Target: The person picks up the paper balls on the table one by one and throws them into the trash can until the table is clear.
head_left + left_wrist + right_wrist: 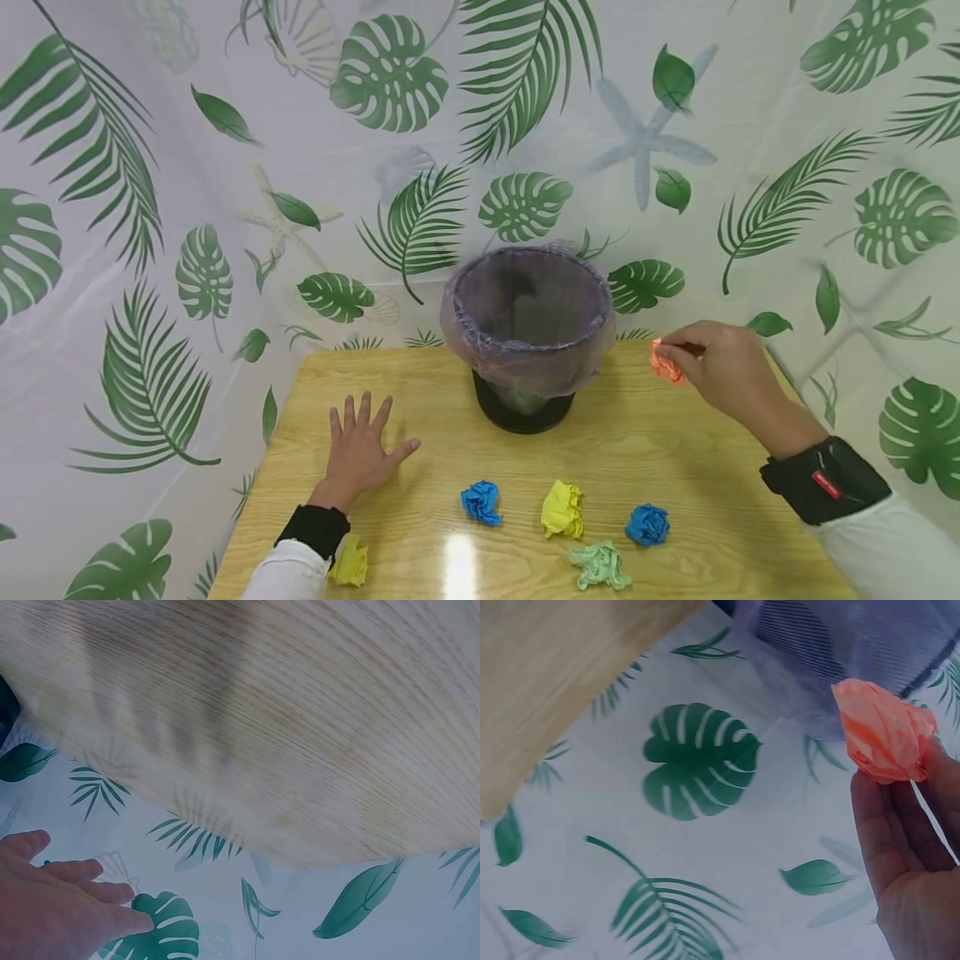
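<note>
Between thumb and fingertips, my right hand (723,371) pinches a crumpled orange paper ball (666,363), held up to the right of the bin. In the right wrist view the orange paper (885,733) overlaps the bin's liner. My left hand (363,454) is spread over the left part of the table, fingers apart and holding nothing. The dark mesh waste bin (525,408) stands at the back middle, its rim covered by a translucent purple bag (517,367). A crumpled yellow paper (350,562) lies by my left wrist, partly hidden by the sleeve.
Nearer the front of the wooden table (405,550) lie a blue paper ball (481,502), a yellow paper ball (562,509), another blue paper ball (647,525) and a pale green one (600,566). A leaf-patterned curtain (525,108) hangs behind and at both sides.
</note>
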The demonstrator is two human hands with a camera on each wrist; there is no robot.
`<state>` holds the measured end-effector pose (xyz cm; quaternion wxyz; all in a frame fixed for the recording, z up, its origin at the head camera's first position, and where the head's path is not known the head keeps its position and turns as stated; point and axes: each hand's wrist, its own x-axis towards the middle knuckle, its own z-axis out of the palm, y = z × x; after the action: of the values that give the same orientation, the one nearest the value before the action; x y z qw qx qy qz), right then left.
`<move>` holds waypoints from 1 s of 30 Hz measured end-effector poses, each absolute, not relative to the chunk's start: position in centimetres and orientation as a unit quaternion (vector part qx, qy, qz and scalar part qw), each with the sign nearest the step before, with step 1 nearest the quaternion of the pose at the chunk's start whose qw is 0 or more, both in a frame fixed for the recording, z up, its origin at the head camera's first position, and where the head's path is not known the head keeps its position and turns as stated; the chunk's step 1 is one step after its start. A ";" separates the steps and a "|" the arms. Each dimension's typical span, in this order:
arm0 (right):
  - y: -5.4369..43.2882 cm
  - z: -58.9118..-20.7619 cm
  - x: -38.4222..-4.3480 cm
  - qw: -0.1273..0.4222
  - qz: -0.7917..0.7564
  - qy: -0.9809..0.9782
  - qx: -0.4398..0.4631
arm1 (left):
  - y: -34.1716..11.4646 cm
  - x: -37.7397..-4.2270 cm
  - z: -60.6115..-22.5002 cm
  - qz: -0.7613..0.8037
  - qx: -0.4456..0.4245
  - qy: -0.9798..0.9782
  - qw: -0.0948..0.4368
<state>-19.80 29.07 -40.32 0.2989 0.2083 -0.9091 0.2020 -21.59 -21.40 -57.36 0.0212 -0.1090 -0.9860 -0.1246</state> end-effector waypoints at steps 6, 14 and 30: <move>26.3 -37.7 -21.7 0.348 0.227 -0.882 0.222 | -21.4 -21.6 -57.3 -0.124 -0.106 -0.986 0.022; 22.8 -37.1 -24.6 0.384 0.271 -0.851 0.235 | -21.4 -21.6 -57.5 -0.126 -0.109 -0.986 0.019; 17.9 -38.8 -27.9 0.277 0.263 -0.894 0.234 | -21.5 -21.6 -57.5 -0.128 -0.109 -0.985 0.027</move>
<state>-27.89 17.89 -38.83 0.2769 0.2345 -0.8941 0.2626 -21.57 -21.46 -57.49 0.0269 -0.1095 -0.9853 -0.1281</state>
